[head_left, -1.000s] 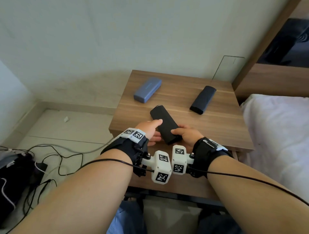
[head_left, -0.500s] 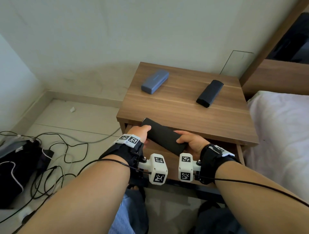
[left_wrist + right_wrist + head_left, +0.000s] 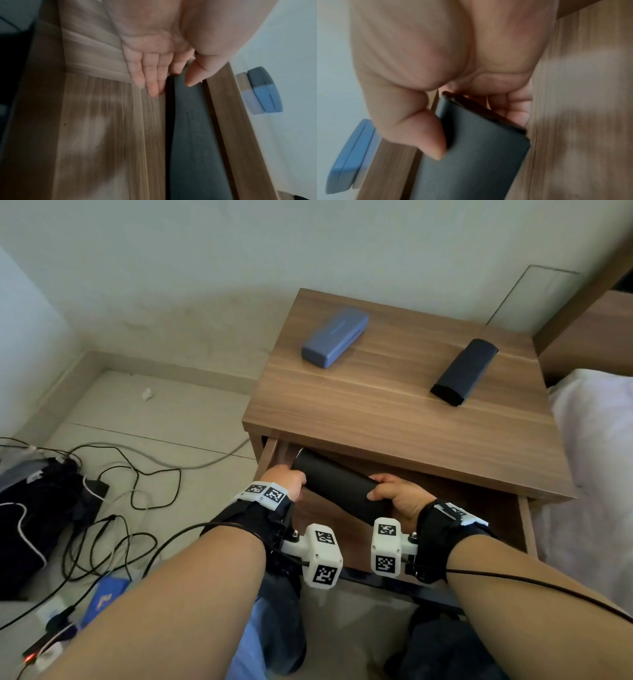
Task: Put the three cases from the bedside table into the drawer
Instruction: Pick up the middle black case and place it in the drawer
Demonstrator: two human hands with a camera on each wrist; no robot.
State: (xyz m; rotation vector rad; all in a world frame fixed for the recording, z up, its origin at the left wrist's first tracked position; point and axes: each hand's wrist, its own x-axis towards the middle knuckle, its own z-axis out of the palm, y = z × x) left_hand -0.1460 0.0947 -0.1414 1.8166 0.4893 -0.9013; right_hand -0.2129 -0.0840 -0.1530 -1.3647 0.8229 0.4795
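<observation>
Both hands hold one black case [image 3: 337, 484] over the open drawer [image 3: 525, 529] of the bedside table [image 3: 376, 412]. The left hand [image 3: 286, 479] takes the case's far end: its fingers [image 3: 150, 81] lie fairly straight under it and the thumb rests on top. The right hand [image 3: 399, 496] has a closed grip on the near end, thumb on one face and curled fingers [image 3: 518, 108] behind. The case lies slanted, just under the table's front edge. A blue case [image 3: 335, 336] and a second black case [image 3: 464, 372] lie well apart on the table top.
</observation>
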